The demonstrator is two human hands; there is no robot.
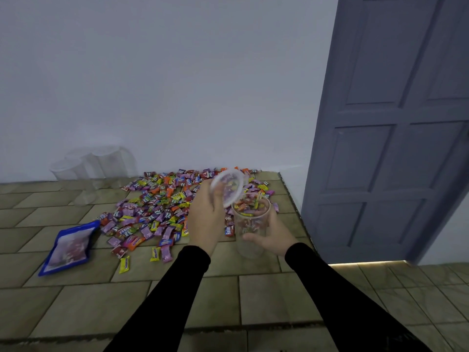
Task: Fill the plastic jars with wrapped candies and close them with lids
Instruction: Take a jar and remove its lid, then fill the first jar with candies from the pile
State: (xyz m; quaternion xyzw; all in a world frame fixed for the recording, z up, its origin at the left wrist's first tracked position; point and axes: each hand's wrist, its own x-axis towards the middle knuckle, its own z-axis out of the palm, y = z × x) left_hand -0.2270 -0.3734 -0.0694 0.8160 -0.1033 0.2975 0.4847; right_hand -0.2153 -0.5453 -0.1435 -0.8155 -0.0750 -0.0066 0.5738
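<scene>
Jar (250,231) gripped in right hand (272,236), candies visible inside; left hand (205,217) fingers hold lid (229,186) tilted above its mouth — capping step, lid needs levelling and pressing down.

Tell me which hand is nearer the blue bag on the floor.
Left. The left hand, holding the lid, is nearer the blue bag; the right hand grips the jar farther right.

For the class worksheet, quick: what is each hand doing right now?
Left hand: holds the round clear plastic lid, tilted above the jar.
Right hand: grips the clear plastic jar of wrapped candies.
</scene>
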